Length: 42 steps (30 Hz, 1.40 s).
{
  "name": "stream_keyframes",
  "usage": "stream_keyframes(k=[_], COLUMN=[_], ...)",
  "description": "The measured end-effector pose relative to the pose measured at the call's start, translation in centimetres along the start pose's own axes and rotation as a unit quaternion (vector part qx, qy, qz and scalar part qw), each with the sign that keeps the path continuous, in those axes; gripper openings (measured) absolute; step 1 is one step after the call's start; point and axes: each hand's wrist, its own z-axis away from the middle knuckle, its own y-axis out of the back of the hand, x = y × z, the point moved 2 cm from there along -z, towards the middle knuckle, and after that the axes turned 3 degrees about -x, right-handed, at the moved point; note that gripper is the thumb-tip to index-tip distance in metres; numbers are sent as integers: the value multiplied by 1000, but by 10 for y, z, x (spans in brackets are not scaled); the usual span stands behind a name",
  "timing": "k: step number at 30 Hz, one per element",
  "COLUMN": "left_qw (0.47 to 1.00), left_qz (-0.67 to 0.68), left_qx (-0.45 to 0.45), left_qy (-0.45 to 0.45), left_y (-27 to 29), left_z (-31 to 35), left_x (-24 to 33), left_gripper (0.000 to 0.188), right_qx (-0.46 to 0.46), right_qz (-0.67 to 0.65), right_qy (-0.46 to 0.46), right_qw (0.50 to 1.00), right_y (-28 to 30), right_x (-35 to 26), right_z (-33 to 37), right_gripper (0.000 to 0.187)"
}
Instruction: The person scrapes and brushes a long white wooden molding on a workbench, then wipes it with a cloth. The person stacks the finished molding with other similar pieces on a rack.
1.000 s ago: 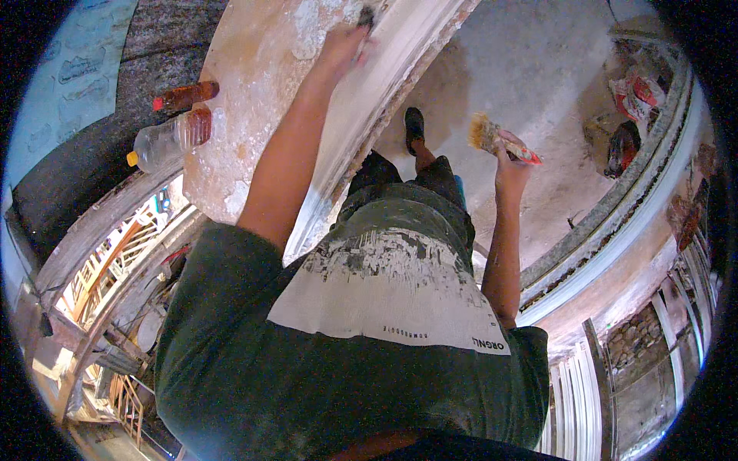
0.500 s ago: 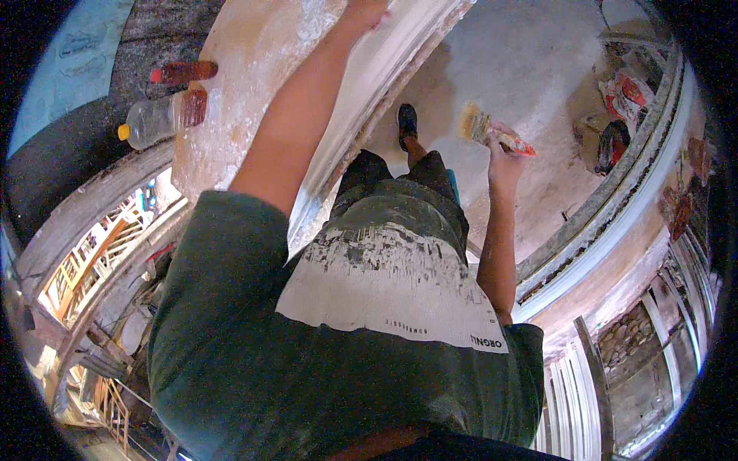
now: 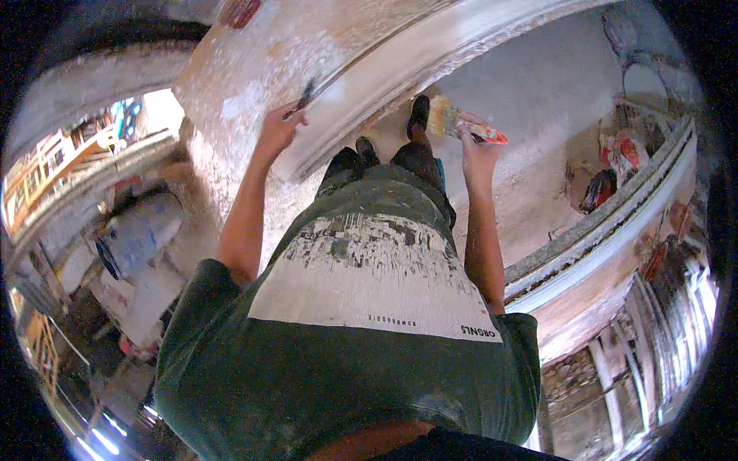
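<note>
A small dark slim tool (image 3: 307, 94) juts up from my left hand (image 3: 278, 132), whose fingers are closed round its lower end. Its exact kind I cannot make out. This hand is over a whitish-smeared tan surface (image 3: 254, 81), close to a long pale moulding strip (image 3: 377, 83) with ridged edges. My right hand (image 3: 478, 142) grips a wide paintbrush (image 3: 492, 136). Its pale, yellowish bristles (image 3: 440, 117) point left and its red handle end points right. The brush is in the air above the grey floor, to the right of my feet.
A grey-and-white ledge (image 3: 600, 230) curves along the right, with red-and-white packaging (image 3: 619, 154) and a dark red object (image 3: 600, 190) beside it. At the left lie a blue drum-like container (image 3: 134, 246) and wooden framing (image 3: 65, 173). Part of a reddish bottle (image 3: 238, 12) shows at the top.
My left hand has come back from the far top edge toward my body, now showing the dark tool. The view has turned, and the right hand with the paintbrush appears slightly further left.
</note>
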Motion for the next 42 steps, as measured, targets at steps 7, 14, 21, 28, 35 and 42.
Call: stream_keyframes(k=[7, 14, 21, 28, 35, 42], left_qw=[978, 968, 995, 964, 941, 931], left_qz=[143, 211, -37, -209, -248, -242], left_qx=[114, 135, 54, 20, -41, -53], left_qy=[99, -11, -80, -161, -226, -268], left_y=[60, 42, 38, 28, -37, -56], left_z=[116, 133, 188, 184, 65, 30], left_x=[-85, -123, -127, -144, -64, -15], left_gripper=[40, 42, 38, 31, 28, 27], right_qx=[-217, -489, -132, -10, -48, -41], right_qz=[99, 282, 416, 334, 171, 97], right_qy=[180, 278, 217, 152, 128, 148], right_qw=[954, 777, 873, 930, 976, 983], right_y=[-118, -231, -106, -75, -79, -23], right_x=[-28, -23, -51, -91, -56, -51], right_z=[45, 99, -8, 10, 24, -9], right_gripper=[19, 18, 15, 18, 20, 20])
